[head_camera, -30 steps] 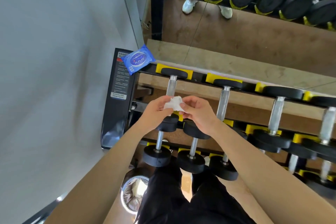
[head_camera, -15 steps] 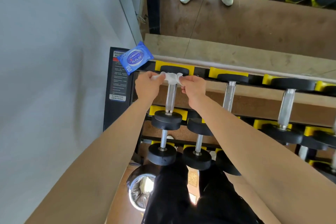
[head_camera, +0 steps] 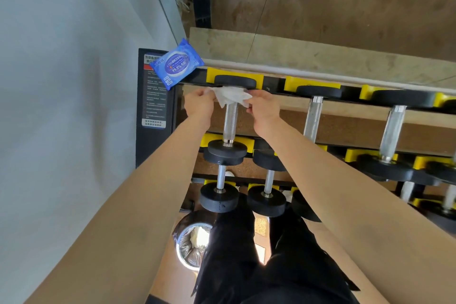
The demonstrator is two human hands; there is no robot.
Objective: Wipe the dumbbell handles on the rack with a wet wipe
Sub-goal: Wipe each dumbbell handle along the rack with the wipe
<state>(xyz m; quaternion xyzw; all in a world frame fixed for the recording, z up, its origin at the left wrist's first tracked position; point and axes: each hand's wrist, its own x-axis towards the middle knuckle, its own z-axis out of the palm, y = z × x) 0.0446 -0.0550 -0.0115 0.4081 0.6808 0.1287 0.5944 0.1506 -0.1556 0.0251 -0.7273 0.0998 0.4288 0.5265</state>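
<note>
While left hand [head_camera: 198, 104] and right hand [head_camera: 264, 109] pinch wet wipe [head_camera: 230, 97] across dumbbell handle [head_camera: 230, 122], wall [head_camera: 74, 81] crowds 9 o'clock. Fingertips mostly hidden.

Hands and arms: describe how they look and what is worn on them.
The left arm and right arm are bare, no sleeves in view. The left hand and right hand wear no gloves, watch or visible ring. The trousers are black.
</note>
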